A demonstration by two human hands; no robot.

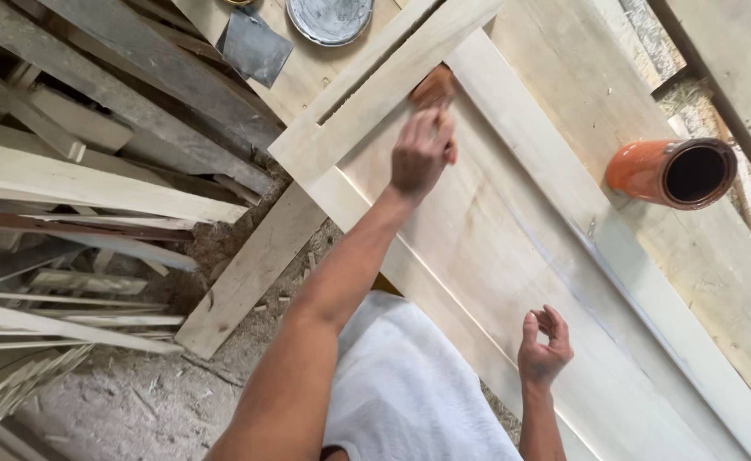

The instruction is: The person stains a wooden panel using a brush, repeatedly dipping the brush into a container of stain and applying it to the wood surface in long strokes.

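A broad pale wooden door panel (512, 256) lies flat across the surface, filling the right of the view, its raised frame rails running diagonally and its wood bare and unfinished, with a faint grey streak along one rail. The left hand (420, 154), at the end of the long outstretched arm, is closed around a small reddish-brown pad (434, 86), probably a sanding block or rag, and presses it against the panel's upper corner where two rails meet; the step in hand looks like rubbing or smoothing that joint. Carrying on would call for steady pressure along the grain of the rail. The right hand (543, 345) hovers nearer the body over the panel's lower field, fingers loosely curled and thumb close to the fingertips, gripping nothing. An orange cylindrical can (671, 173) lies on its side on the far boards, mouth open. Rough planks (93, 183) are stacked at left, and a round grey lid (331, 19) sits at the top.
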